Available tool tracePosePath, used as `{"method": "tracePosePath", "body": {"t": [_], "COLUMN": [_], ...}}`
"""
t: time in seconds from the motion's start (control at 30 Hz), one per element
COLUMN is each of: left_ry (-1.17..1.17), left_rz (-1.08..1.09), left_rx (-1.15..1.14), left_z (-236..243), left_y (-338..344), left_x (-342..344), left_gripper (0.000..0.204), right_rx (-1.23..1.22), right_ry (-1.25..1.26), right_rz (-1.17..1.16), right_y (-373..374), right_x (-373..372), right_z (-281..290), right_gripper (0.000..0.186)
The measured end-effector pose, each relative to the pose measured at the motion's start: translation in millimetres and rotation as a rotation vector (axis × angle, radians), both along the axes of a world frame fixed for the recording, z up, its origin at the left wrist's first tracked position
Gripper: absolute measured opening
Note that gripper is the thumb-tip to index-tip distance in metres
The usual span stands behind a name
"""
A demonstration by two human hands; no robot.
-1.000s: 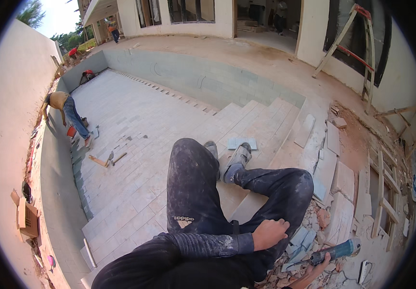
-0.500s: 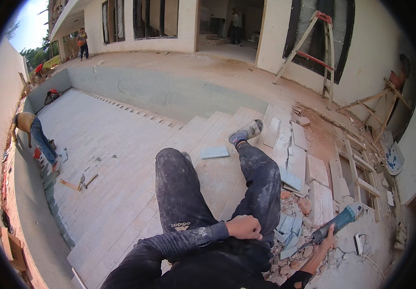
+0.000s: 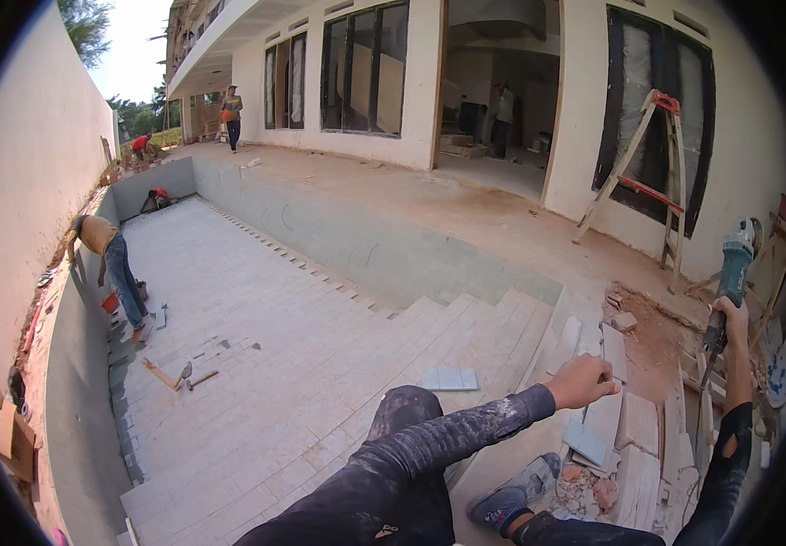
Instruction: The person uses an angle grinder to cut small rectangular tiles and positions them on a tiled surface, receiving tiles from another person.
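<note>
Teal, tubular angle grinder (image 3: pixel 735 268), blackish toward its rear end. Dark navy fabric sleeve (image 3: pixel 466 432), mottled with whitish smears. Pale blue rectangular tiles (image 3: pixel 450 379), plain. Off-white tiled pool floor (image 3: pixel 275 337), patterned in staggered rectangles, with beige tints and grey patches along its left side. Grey-green pool wall (image 3: pixel 320 218). Cream A-shaped stepladder (image 3: pixel 618 166), its cap and braces red. Co-worker's tan shirt (image 3: pixel 97 234) and blue trousers (image 3: pixel 120 268). Orange-red bucket (image 3: pixel 110 302). Reddish-brown soil (image 3: pixel 645 350).

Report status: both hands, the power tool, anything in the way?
Left hand curled, nothing visible in it. Right hand gripping angle grinder, head end up. Slabs and rubble underfoot.
</note>
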State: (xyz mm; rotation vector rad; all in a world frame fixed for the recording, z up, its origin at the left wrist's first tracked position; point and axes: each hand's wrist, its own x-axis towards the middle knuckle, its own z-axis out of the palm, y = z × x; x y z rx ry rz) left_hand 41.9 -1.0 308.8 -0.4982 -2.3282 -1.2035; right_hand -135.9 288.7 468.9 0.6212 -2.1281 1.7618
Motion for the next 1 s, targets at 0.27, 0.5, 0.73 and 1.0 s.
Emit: {"method": "tracePosePath", "body": {"t": [0.27,0.5,0.73,1.0], "left_ry": [0.363,0.040,0.033,0.028], "left_rz": [0.166,-0.074,-0.209,-0.361], "left_rx": [0.246,0.494,0.732,0.656], "left_z": [-64,-86,-81,-55], "left_y": [15,35,66,138], "left_x": [-104,-115,-110,-130], "left_gripper": [0.075,0.060,0.040,0.024], "right_rx": [-0.298,-0.385,-0.398,-0.167], "right_ry": [-0.456,-0.697,-0.597,-0.353], "right_rz": [0.453,0.389,0.083,-0.259], "right_y": [-167,-147,-118,-51], "right_x": [-19,-34,-7,20], "right_z": [-128,-163,-152,-95], "right_gripper": [0.023,0.026,0.014,0.023]}}
